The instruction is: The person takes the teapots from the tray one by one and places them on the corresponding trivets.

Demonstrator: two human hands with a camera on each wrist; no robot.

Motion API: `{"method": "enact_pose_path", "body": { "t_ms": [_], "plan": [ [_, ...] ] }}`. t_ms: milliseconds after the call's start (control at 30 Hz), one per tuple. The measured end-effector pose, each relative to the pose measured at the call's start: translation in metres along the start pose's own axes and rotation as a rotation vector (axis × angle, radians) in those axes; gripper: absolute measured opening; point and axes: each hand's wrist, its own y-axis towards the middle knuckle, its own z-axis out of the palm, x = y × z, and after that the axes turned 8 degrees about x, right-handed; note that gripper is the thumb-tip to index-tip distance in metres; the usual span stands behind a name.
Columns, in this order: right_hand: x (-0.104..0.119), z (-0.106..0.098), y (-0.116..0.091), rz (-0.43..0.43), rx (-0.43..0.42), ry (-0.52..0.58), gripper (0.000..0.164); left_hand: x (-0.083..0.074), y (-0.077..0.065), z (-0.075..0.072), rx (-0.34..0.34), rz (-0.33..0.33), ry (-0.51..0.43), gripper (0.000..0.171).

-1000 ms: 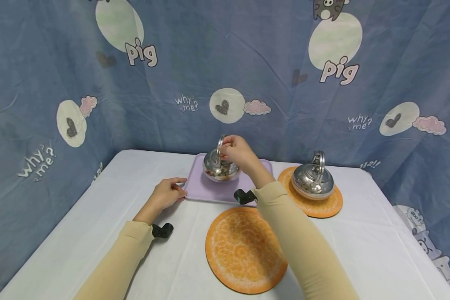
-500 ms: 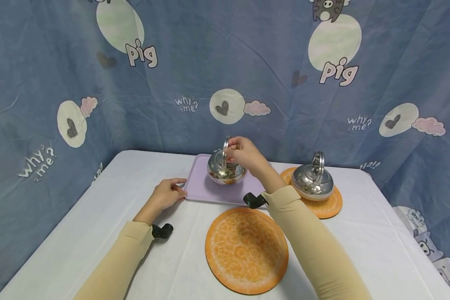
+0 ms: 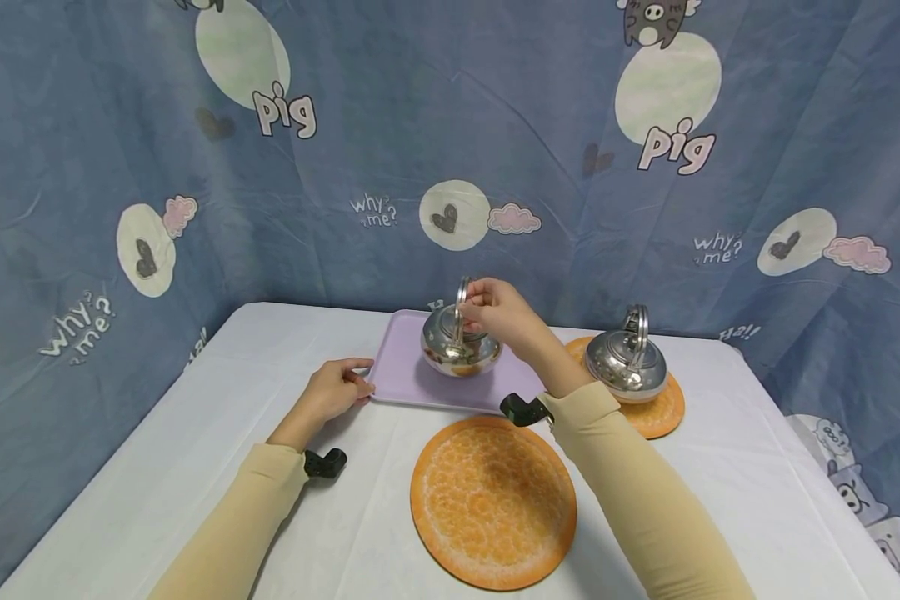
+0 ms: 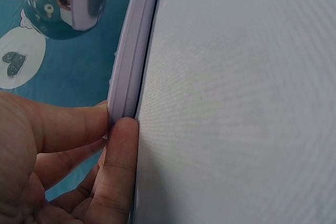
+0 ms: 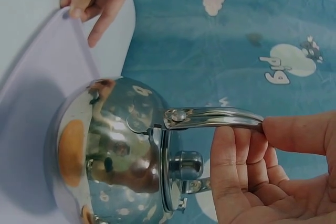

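Note:
My right hand point(image 3: 504, 317) grips the raised handle of a shiny steel kettle point(image 3: 456, 357). In the right wrist view, the thumb and curled fingers close on the upper part of the handle point(image 5: 215, 117). The kettle is upright over the lilac tray point(image 3: 396, 371); whether its base touches the tray I cannot tell. My left hand point(image 3: 333, 388) holds the tray's near left corner. In the left wrist view, fingertips point(image 4: 125, 132) pinch the tray's edge point(image 4: 131, 61). The right hand and forearm hide the tray's right part.
A second steel kettle point(image 3: 625, 367) stands on an orange round mat point(image 3: 663, 417) at the right. Another orange round mat point(image 3: 493, 500) lies in front of the tray on the white-covered table point(image 3: 345, 517). A blue printed curtain point(image 3: 330, 250) hangs behind.
My right hand has carried the kettle a short way right and slightly nearer over the tray. The left hand and the tray have stayed in place.

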Motion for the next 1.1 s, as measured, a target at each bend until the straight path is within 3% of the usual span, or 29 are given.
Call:
{"method": "enact_pose_path", "body": {
  "t_ms": [533,1100],
  "plan": [
    [-0.006,-0.013,-0.030,-0.055,0.020,-0.062,0.028,0.000,-0.001,0.000,0.004,0.008,0.001,0.051],
    [-0.017,-0.017,-0.061,-0.059,0.048,-0.120,0.030,0.000,0.001,-0.001,0.017,0.012,-0.002,0.053]
  ]
}}
